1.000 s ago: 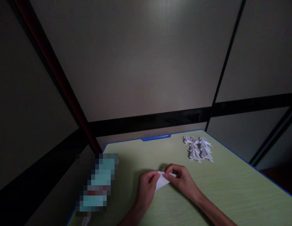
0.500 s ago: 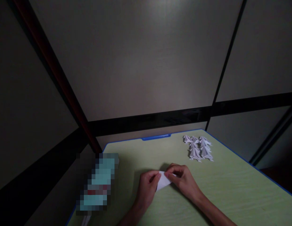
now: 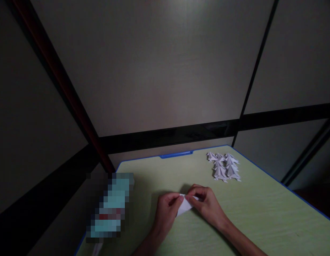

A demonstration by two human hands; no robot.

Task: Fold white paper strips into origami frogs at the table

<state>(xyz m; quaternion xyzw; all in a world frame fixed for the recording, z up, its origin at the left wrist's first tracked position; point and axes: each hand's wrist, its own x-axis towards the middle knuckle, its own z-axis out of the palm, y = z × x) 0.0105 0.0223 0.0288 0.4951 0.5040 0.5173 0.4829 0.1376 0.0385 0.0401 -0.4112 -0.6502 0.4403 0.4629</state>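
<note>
A small white folded paper (image 3: 184, 207) lies on the green table (image 3: 260, 213) between my two hands. My left hand (image 3: 166, 213) pinches its left edge with curled fingers. My right hand (image 3: 206, 204) is closed on its upper right corner, fingertips pressed onto the fold. Both forearms reach in from the bottom edge of the view.
Several finished white folded paper figures (image 3: 225, 167) sit in a cluster at the table's far right. The table has a blue rim (image 3: 177, 155) and stands against a dim panelled wall. A blurred teal-and-red object (image 3: 110, 208) lies at the table's left edge.
Hardly anything differs: my fingers have shifted slightly on the paper, and the view has drifted a little.
</note>
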